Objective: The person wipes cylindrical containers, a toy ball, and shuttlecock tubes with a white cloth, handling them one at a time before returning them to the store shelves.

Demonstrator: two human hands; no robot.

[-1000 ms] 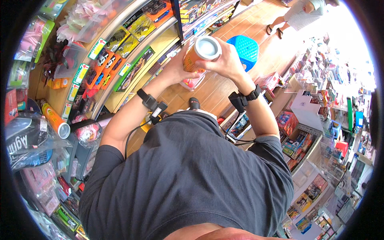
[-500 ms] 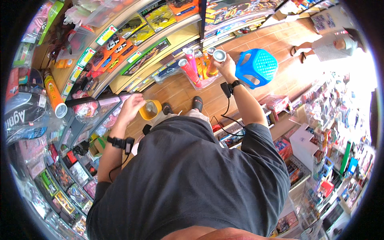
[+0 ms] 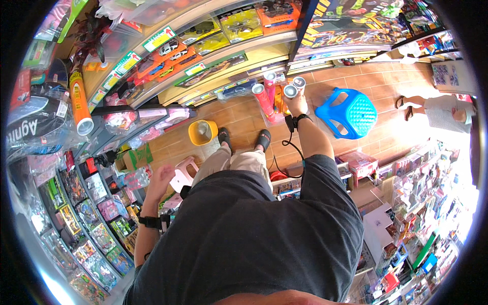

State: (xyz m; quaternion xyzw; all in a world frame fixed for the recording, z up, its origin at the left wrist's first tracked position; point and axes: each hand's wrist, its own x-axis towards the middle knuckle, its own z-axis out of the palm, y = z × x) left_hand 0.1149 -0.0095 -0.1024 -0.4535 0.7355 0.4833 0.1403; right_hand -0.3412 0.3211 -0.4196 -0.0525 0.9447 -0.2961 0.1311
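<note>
My right hand (image 3: 296,104) reaches out in front of me, its fingers wrapped round a tube with a round grey end cap (image 3: 290,91). A second grey-capped tube (image 3: 299,82) stands right beside it, close to my fingers. Just left of them lean a red tube (image 3: 263,99) and a pinkish-red tube (image 3: 270,81), grouped in a clear container (image 3: 268,121) on the floor. My left hand (image 3: 161,179) hangs at my left side above a pink stool (image 3: 184,174). Nothing shows in it, and its fingers are loosely apart, slightly blurred.
A blue plastic stool (image 3: 351,113) stands right of the tubes. The yellow bin (image 3: 203,132) is beside my feet. Stocked toy shelves (image 3: 223,68) curve along the front and left, with an orange tube (image 3: 80,104) leaning there. Another person (image 3: 447,112) stands far right.
My right hand and its tube have come lower, close to the other tubes. My left hand has drawn back toward my body, away from the yellow bin. The view has shifted.
</note>
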